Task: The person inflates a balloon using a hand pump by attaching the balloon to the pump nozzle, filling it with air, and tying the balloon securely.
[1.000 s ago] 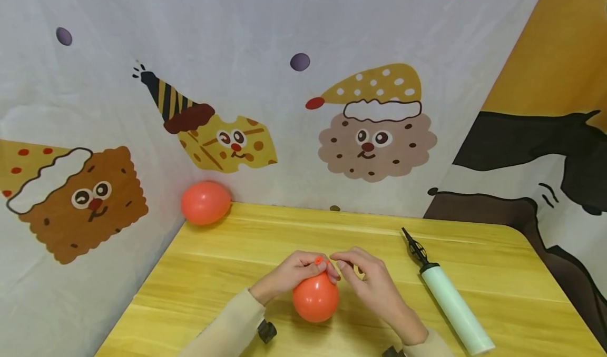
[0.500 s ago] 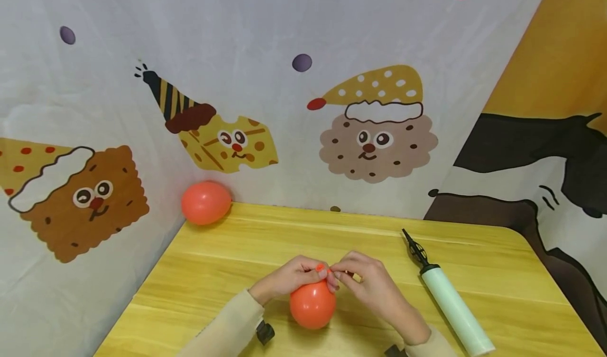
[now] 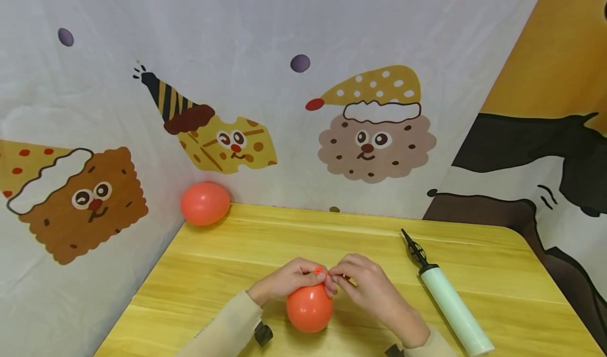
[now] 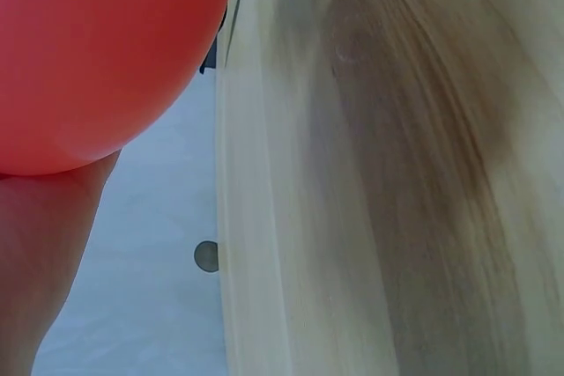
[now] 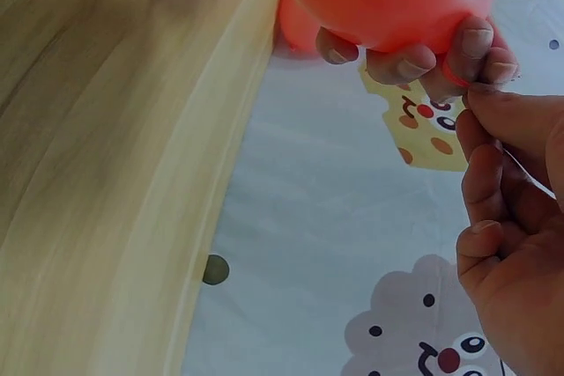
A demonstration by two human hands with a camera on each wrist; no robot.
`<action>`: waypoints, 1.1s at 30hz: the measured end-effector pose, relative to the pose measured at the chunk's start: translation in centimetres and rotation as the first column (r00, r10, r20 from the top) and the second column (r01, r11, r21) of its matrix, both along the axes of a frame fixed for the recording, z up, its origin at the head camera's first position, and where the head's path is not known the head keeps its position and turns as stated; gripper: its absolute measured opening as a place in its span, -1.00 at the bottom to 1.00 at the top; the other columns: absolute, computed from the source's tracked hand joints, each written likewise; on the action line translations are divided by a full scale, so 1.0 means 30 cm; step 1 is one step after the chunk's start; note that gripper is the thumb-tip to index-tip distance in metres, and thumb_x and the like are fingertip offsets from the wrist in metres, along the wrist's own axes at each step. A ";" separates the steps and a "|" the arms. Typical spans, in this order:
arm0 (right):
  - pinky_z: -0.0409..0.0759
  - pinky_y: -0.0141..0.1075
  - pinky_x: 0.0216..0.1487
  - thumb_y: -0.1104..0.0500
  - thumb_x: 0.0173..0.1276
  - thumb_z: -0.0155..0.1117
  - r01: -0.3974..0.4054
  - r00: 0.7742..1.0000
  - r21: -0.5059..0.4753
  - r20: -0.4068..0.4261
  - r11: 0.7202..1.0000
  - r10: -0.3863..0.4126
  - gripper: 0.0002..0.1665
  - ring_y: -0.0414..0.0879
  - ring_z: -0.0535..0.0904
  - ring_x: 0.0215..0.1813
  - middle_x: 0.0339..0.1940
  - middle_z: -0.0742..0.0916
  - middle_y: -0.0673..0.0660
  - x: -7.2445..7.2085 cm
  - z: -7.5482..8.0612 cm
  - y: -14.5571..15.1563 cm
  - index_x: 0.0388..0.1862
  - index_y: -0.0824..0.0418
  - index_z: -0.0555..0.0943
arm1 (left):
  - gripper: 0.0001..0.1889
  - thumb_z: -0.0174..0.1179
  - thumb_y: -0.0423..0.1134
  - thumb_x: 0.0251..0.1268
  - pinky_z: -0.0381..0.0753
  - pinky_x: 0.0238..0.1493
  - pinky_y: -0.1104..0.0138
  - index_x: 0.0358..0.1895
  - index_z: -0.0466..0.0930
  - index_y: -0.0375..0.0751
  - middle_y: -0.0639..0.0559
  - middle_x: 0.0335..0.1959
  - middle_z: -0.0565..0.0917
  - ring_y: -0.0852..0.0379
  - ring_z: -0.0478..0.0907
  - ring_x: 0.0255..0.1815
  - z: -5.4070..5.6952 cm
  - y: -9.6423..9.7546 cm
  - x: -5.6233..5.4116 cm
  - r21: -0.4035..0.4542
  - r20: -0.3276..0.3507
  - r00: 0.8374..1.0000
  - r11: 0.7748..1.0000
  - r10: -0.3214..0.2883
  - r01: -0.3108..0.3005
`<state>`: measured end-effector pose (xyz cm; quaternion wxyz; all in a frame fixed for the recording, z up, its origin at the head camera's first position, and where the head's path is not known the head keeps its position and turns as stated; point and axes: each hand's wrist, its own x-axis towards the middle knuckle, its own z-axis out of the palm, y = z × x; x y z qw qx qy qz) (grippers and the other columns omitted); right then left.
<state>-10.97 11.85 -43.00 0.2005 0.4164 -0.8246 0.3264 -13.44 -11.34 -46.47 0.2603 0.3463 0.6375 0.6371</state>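
In the head view my left hand grips a small inflated red-orange balloon by its neck, and the round body hangs below the fingers. The rolled mouth of the balloon shows above the left thumb. On the other side, my right hand pinches the stretched end of the neck between thumb and forefinger. From the right wrist view, the right hand meets the left fingertips at a thin red loop of the neck, its other fingers curled. The balloon fills the upper left of the left wrist view.
A second red-orange balloon lies at the table's back left corner. To the right of my hands, a pale green hand pump with a black nozzle lies slanted on the wooden table. Behind stands a printed cloth.
My right hand has come in to the left fingers and now pinches the end of the balloon's neck. Both hands and the balloon have shifted slightly down, the balloon also to the left.
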 end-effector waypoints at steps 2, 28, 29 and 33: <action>0.60 -0.54 -0.24 0.44 0.08 0.61 -0.004 1.000 -0.007 -0.006 1.000 0.004 -0.69 -0.27 0.57 -0.28 -0.32 0.71 -0.11 0.000 -0.001 -0.003 -0.27 0.12 0.76 | -0.62 -0.01 -0.18 0.68 0.66 0.19 0.18 -0.02 0.66 -0.50 -0.39 -0.10 0.74 0.15 0.73 0.00 0.002 -0.001 0.001 0.002 0.002 1.000 1.000 0.003 -0.003; 0.49 -0.54 -0.25 0.11 0.57 0.21 -0.032 0.979 0.035 -0.198 0.999 0.039 -0.78 -0.24 0.48 -0.27 -0.32 0.61 -0.09 0.002 0.011 -0.012 -0.30 0.13 0.65 | -0.65 -0.02 -0.26 0.67 0.65 0.21 0.11 -0.10 0.60 -0.57 -0.07 -0.19 0.74 0.14 0.70 0.02 0.025 -0.004 0.015 0.101 0.017 1.000 0.995 -0.016 0.014; 0.50 -0.54 -0.25 0.13 0.54 0.25 -0.041 0.980 0.023 -0.194 0.999 0.045 -0.83 -0.24 0.49 -0.27 -0.32 0.61 -0.10 0.002 0.012 -0.012 -0.30 0.13 0.65 | -0.64 -0.02 -0.24 0.68 0.65 0.21 0.12 -0.11 0.60 -0.55 -0.02 -0.18 0.73 0.15 0.68 0.01 0.028 -0.003 0.015 0.103 0.013 1.000 0.994 -0.021 0.020; 0.58 -0.53 -0.19 0.20 0.43 0.31 -0.092 0.985 -0.067 -0.151 0.994 0.081 -0.93 -0.24 0.53 -0.25 -0.31 0.62 -0.11 0.001 0.018 -0.009 -0.30 0.11 0.63 | -0.64 -0.01 -0.21 0.68 0.64 0.20 0.13 -0.14 0.60 -0.52 -0.33 -0.21 0.67 0.14 0.65 0.02 0.043 0.010 0.022 0.135 -0.020 0.999 0.990 -0.038 0.040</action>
